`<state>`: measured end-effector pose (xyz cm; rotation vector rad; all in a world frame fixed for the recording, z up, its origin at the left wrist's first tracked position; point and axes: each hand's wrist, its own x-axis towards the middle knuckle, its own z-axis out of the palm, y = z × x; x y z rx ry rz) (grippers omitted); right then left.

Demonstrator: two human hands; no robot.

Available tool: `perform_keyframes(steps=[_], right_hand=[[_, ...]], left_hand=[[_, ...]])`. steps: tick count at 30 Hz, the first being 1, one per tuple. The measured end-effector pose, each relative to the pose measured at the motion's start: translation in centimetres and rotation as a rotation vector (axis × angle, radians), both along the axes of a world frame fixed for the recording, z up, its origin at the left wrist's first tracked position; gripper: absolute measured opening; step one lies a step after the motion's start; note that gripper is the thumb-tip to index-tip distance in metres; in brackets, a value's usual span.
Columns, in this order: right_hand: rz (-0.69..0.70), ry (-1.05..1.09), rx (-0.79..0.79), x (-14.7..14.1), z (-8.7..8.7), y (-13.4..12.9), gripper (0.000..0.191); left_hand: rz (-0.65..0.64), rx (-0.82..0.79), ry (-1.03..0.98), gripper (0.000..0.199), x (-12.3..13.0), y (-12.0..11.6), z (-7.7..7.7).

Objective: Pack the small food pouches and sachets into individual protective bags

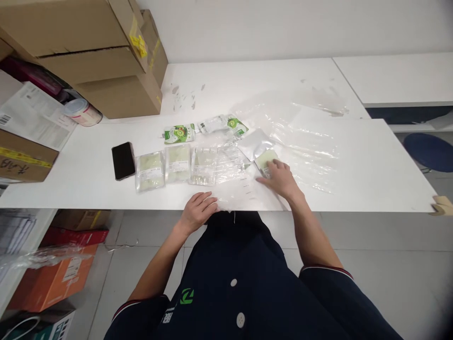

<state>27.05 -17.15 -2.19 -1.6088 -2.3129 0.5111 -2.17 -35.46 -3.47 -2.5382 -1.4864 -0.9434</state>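
Observation:
My right hand (281, 179) has its fingers on a pale green packet (264, 160), thumb apart from them, beside a silver pouch (255, 143). At the table's front edge, my left hand (198, 211) touches the left edge of a clear plastic bag (235, 194); its fingers lie fairly flat. Three clear-bagged pale packets stand in a row: one on the left (150, 171), one in the middle (178, 163) and one on the right (204, 165). Behind them lie a green and white pouch (179, 133) and another such pouch (236, 124).
A black phone (123, 161) lies left of the packets. Large clear plastic sheeting (307, 141) spreads over the right of the white table (385, 174). Cardboard boxes (120, 97) and a round tin (83, 112) stand at the back left. A blue stool (433, 151) is at the right.

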Motion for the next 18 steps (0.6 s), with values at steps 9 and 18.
perform_keyframes(steps=[9, 18], right_hand=[[0.010, -0.206, -0.019, 2.9, 1.1, -1.2, 0.052], [0.304, 0.190, 0.223, -1.4, 4.7, -6.5, 0.055]], left_hand=[[0.062, -0.196, 0.051, 0.029, 0.8, -0.8, -1.8], [0.239, -0.111, 0.065, 0.025, 1.5, -1.5, -2.5]])
